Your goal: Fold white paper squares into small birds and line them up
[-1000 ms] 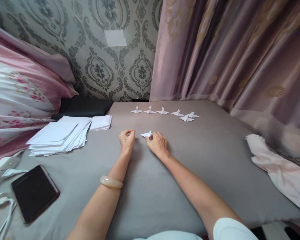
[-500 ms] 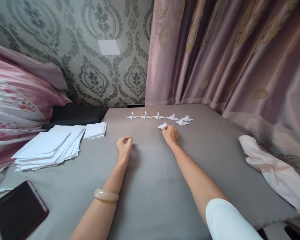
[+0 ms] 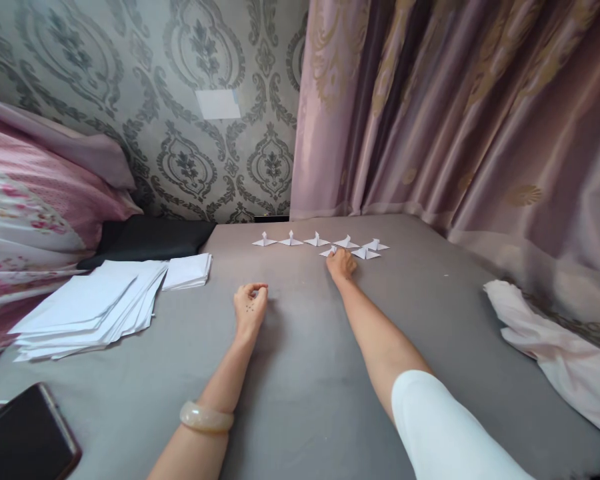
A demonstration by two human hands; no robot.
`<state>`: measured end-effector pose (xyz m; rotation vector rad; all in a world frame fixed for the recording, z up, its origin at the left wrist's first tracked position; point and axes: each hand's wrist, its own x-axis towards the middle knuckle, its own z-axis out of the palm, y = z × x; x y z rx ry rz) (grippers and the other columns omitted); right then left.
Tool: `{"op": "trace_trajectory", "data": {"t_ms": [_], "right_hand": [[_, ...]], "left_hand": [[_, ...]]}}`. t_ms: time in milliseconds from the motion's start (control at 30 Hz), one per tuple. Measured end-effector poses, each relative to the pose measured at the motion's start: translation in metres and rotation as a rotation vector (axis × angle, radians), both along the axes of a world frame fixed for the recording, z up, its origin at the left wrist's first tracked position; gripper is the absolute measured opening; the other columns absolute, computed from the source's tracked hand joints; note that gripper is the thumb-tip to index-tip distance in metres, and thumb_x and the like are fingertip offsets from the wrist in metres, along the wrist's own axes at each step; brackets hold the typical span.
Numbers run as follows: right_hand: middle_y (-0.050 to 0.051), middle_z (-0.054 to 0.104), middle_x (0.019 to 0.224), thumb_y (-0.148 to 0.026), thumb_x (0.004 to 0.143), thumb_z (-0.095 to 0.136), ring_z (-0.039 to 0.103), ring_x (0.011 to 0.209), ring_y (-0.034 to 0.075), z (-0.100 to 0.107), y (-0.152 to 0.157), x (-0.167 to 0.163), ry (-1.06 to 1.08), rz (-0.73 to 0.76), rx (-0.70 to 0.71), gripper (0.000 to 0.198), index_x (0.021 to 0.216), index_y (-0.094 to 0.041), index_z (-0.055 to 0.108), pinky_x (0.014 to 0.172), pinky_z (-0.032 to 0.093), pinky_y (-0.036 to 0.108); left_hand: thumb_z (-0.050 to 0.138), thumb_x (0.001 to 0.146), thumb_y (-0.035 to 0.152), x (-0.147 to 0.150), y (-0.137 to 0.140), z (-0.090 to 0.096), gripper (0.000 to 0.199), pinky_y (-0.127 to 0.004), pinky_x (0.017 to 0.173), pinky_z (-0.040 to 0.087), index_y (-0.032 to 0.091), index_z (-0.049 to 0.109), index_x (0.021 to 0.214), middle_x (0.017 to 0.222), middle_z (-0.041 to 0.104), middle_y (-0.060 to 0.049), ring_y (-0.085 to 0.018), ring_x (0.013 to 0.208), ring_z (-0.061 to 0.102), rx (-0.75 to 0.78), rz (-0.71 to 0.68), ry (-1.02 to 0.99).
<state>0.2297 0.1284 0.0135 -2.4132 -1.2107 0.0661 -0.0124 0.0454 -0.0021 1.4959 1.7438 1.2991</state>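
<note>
My right hand (image 3: pixel 342 265) is closed, its fingertips pinching a white folded paper crane (image 3: pixel 329 251) low over the cloth. The hand partly hides this crane. Just right of it stands another paper crane (image 3: pixel 366 253), with one more crane (image 3: pixel 377 245) behind. A row of similar cranes runs along the back: the leftmost crane (image 3: pixel 265 239), a second crane (image 3: pixel 291 239), a third crane (image 3: pixel 317 239) and a crane (image 3: pixel 347 241) right behind my right hand. My left hand (image 3: pixel 251 308) hovers or rests near the middle, fingers curled shut with nothing visible in them.
On the left lie a large stack of white paper (image 3: pixel 80 307) and a smaller stack (image 3: pixel 187 272). A dark tablet or phone (image 3: pixel 25 433) sits at the lower left. Behind the paper is a black item (image 3: pixel 155 238). A pale crumpled cloth (image 3: pixel 545 340) lies along the right.
My right hand has shifted the held crane slightly rightward, closer to the row. The view has tilted a little, so the scene sits lower. My left hand stays curled in about the same place.
</note>
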Motion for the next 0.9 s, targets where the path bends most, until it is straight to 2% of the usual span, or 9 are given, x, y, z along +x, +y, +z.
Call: {"op": "trace_trajectory", "data": {"t_ms": [133,300,433,500,667,900], "right_hand": [[0.018,0.067,0.109,-0.027,0.095,0.046,0.064,0.103,0.024,-0.002,0.005,-0.002,0.014,-0.019,-0.011,0.03,0.104,-0.01,0.068,0.089,0.047,0.036],[0.009,0.059,0.121,-0.037,0.092,0.057,0.06,0.104,0.021,0.002,0.005,-0.006,0.032,-0.033,-0.028,0.035,0.121,-0.016,0.057,0.088,0.052,0.043],[0.016,0.062,0.119,-0.034,0.092,0.052,0.06,0.109,0.025,0.009,-0.008,-0.007,0.055,-0.008,-0.032,0.032,0.114,-0.013,0.063,0.094,0.046,0.04],[0.019,0.063,0.119,-0.034,0.091,0.049,0.062,0.108,0.027,0.011,-0.02,-0.007,0.076,0.017,-0.046,0.034,0.112,-0.013,0.066,0.091,0.046,0.037],[0.017,0.066,0.115,-0.036,0.088,0.048,0.064,0.104,0.027,0.014,-0.064,-0.004,0.127,0.132,-0.113,0.034,0.107,-0.016,0.068,0.081,0.047,0.033],[0.01,0.067,0.11,-0.038,0.084,0.056,0.063,0.099,0.02,0.008,-0.138,-0.006,0.134,0.435,-0.134,0.034,0.11,-0.019,0.065,0.083,0.045,0.029]], "left_hand": [[0.049,0.07,0.034,0.001,-0.001,0.001,0.036,-0.03,0.067,0.048,0.015,0.076,0.084,0.083,0.066,-0.008,-0.019,0.073,0.059,-0.005,-0.028,0.011],[0.049,0.071,0.034,0.001,0.0,0.002,0.036,-0.031,0.072,0.049,0.014,0.076,0.085,0.084,0.067,-0.009,-0.02,0.075,0.06,-0.002,-0.038,0.035],[0.048,0.071,0.034,0.001,0.001,0.001,0.036,-0.031,0.072,0.049,0.014,0.076,0.085,0.084,0.067,-0.009,-0.019,0.073,0.06,-0.006,-0.044,0.066],[0.047,0.072,0.033,0.001,0.001,0.0,0.037,-0.03,0.071,0.049,0.014,0.076,0.086,0.084,0.067,-0.008,-0.019,0.073,0.06,-0.012,-0.049,0.085],[0.047,0.074,0.032,0.0,0.003,-0.001,0.037,-0.032,0.073,0.05,0.015,0.076,0.089,0.079,0.067,-0.007,-0.021,0.075,0.061,-0.041,-0.05,0.165],[0.047,0.074,0.026,-0.007,0.005,0.002,0.035,-0.041,0.094,0.044,0.014,0.077,0.089,0.089,0.067,-0.014,-0.028,0.092,0.06,-0.072,0.025,0.355]]}}
